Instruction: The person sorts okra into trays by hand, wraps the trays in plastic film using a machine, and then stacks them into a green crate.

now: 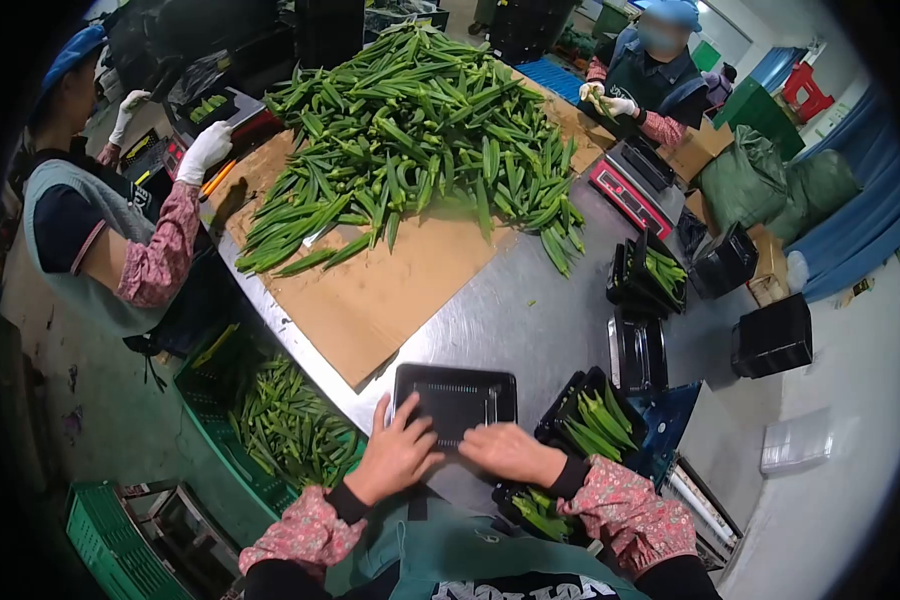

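Note:
An empty black plastic tray point(457, 392) lies on the steel table point(530, 310) right in front of me. My left hand point(395, 452) rests on the tray's near left corner, fingers spread over its rim. My right hand point(508, 452) lies flat on the near right edge of the same tray. Neither hand holds any okra. A big heap of green okra point(415, 130) covers a cardboard sheet point(380, 290) farther up the table.
Black trays filled with okra point(592, 418) stand at my right, with more trays point(650, 275) and a red scale point(630, 185) beyond. A green crate of okra point(275, 425) sits on the floor at left. Two other workers stand at the far left and far end.

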